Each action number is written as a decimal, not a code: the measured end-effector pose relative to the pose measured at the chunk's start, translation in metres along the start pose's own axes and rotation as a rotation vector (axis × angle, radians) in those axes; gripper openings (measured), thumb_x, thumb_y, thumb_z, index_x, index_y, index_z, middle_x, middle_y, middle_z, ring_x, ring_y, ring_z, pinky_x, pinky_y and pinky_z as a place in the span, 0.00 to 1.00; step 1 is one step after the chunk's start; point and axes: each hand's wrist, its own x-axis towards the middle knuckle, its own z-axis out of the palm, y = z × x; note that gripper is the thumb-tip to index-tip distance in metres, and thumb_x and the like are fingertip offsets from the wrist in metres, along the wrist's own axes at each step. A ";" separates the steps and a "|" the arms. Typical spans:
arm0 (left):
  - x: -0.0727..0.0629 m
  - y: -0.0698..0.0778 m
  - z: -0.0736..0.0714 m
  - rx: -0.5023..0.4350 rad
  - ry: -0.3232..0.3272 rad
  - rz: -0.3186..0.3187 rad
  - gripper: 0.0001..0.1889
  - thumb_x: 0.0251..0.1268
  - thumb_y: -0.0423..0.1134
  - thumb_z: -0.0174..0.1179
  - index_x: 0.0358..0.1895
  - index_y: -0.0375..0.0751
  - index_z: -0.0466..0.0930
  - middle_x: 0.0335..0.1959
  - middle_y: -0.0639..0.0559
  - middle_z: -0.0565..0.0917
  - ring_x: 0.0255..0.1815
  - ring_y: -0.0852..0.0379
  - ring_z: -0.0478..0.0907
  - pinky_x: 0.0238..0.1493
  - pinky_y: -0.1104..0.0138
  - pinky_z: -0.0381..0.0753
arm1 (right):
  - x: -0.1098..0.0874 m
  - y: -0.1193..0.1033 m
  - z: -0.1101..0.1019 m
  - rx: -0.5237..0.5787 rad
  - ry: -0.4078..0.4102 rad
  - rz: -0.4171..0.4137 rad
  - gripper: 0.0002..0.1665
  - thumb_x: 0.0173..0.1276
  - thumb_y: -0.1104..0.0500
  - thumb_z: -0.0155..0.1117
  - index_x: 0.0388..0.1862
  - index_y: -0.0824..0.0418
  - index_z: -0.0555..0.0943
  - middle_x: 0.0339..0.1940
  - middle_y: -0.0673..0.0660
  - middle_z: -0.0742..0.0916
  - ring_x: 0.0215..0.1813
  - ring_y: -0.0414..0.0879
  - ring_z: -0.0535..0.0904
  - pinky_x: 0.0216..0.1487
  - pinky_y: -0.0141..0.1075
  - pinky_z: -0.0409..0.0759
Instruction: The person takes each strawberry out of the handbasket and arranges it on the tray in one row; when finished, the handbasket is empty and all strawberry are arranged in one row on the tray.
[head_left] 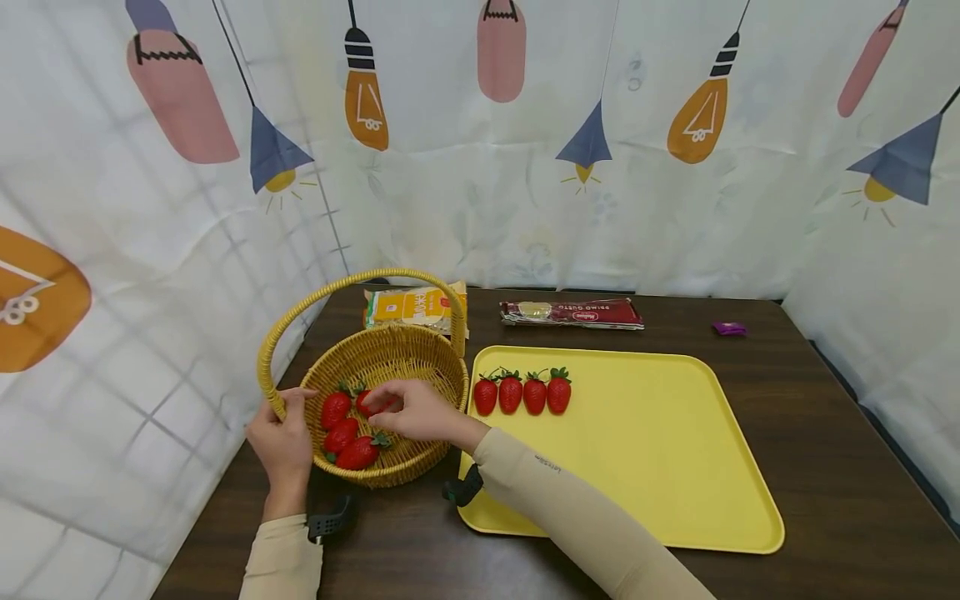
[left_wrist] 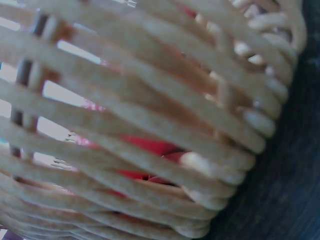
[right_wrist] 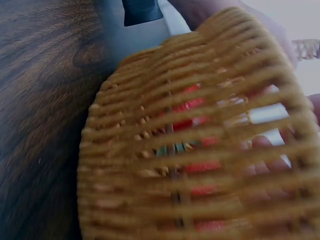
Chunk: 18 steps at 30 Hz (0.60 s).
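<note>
Here we hold the basket (head_left: 390, 358) steady at its left rim, where the handle joins, with our left hand (head_left: 283, 437), fingers curled on the wicker. Our right hand (head_left: 420, 411) reaches inside and pinches a strawberry (head_left: 367, 403); three more berries (head_left: 343, 433) lie beside it in the basket. Just right of the basket, a yellow tray (head_left: 660, 450) on the bench (head_left: 840, 467) carries four strawberries (head_left: 522, 392) in a row.

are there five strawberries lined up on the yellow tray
No, the yellow tray holds a row of four strawberries near its far left corner.
</note>
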 end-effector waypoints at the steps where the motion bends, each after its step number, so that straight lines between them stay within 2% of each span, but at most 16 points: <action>1: 0.000 0.000 0.000 0.000 -0.001 0.001 0.18 0.72 0.36 0.52 0.30 0.26 0.85 0.09 0.61 0.66 0.11 0.67 0.49 0.16 0.68 0.51 | 0.002 0.000 0.002 -0.009 -0.015 0.006 0.17 0.67 0.59 0.66 0.54 0.62 0.82 0.49 0.54 0.87 0.43 0.33 0.81 0.45 0.25 0.77; 4: 0.000 -0.002 0.000 -0.001 -0.007 0.000 0.17 0.72 0.36 0.52 0.30 0.27 0.85 0.09 0.60 0.66 0.11 0.67 0.49 0.17 0.68 0.51 | 0.009 0.000 0.007 -0.027 -0.068 0.049 0.19 0.66 0.57 0.67 0.55 0.60 0.82 0.50 0.51 0.86 0.45 0.31 0.80 0.46 0.25 0.76; 11: 0.001 0.001 0.001 -0.004 -0.001 0.004 0.17 0.72 0.35 0.52 0.29 0.27 0.85 0.09 0.56 0.69 0.11 0.67 0.49 0.17 0.68 0.51 | 0.017 0.002 0.011 0.083 -0.254 0.240 0.24 0.65 0.57 0.68 0.59 0.61 0.80 0.50 0.51 0.85 0.40 0.40 0.83 0.41 0.35 0.82; 14: 0.001 0.003 0.001 0.008 0.003 0.007 0.17 0.72 0.35 0.52 0.29 0.26 0.85 0.09 0.59 0.67 0.10 0.67 0.48 0.16 0.68 0.50 | 0.021 0.002 0.012 0.010 -0.318 0.226 0.24 0.65 0.56 0.68 0.59 0.59 0.80 0.51 0.49 0.85 0.45 0.35 0.80 0.46 0.32 0.79; 18: 0.000 0.004 0.000 0.016 0.003 0.010 0.18 0.72 0.35 0.52 0.29 0.26 0.84 0.09 0.63 0.65 0.10 0.67 0.48 0.15 0.69 0.50 | 0.024 0.002 0.015 -0.129 -0.394 0.154 0.23 0.65 0.54 0.68 0.59 0.55 0.82 0.50 0.44 0.85 0.48 0.32 0.77 0.50 0.26 0.74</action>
